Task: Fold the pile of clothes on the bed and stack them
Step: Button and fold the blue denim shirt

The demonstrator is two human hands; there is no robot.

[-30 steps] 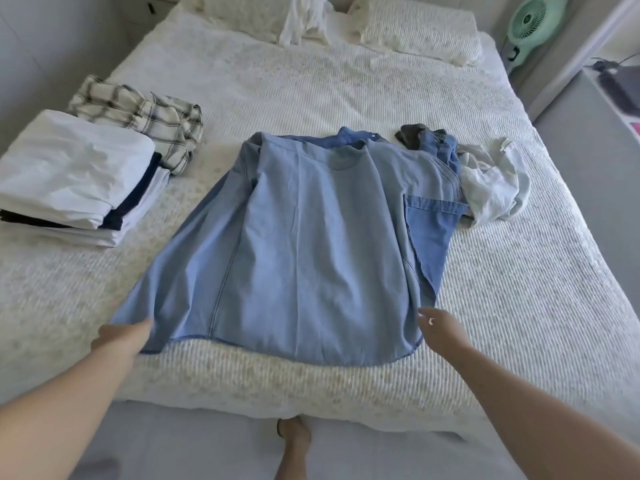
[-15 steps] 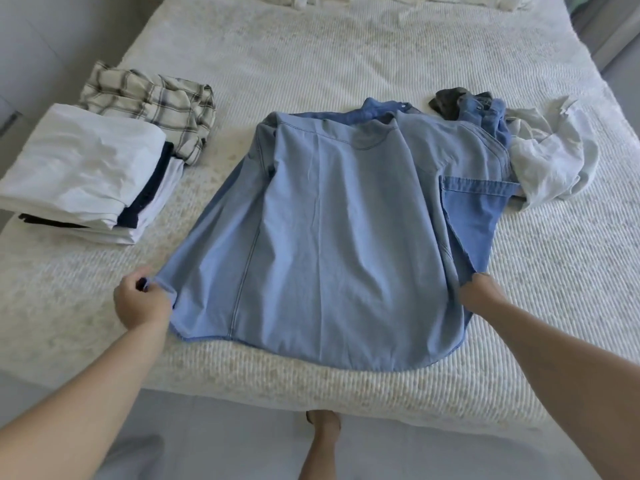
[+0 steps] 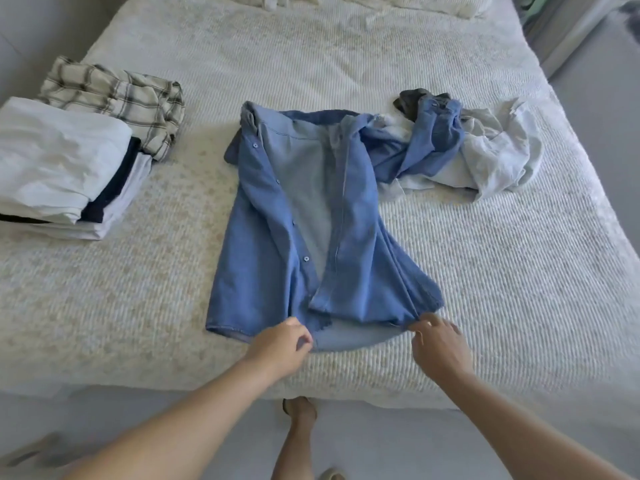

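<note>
A blue button shirt [image 3: 360, 244] lies in the middle of the bed [image 3: 485, 271], both side panels folded in over its back so a narrow strip shows between them. My left hand [image 3: 282, 344] pinches the hem of the left panel near the bed's front edge. My right hand [image 3: 438, 341] pinches the hem at the shirt's right corner. A stack of folded white and dark clothes [image 3: 62, 168] sits at the left, with a folded plaid garment [image 3: 117, 98] behind it. A loose heap of pale and dark clothes [image 3: 485, 147] lies at the right, over one blue sleeve.
Pillows [image 3: 415, 1] lie at the head of the bed. My bare foot [image 3: 301, 410] stands on the grey floor below the bed's front edge. A wall runs along the left side, furniture along the right.
Both hands have brought the shirt's side panels inward over the middle, narrowing it. My hands now sit close together at the hem. The camera has moved slightly closer.
</note>
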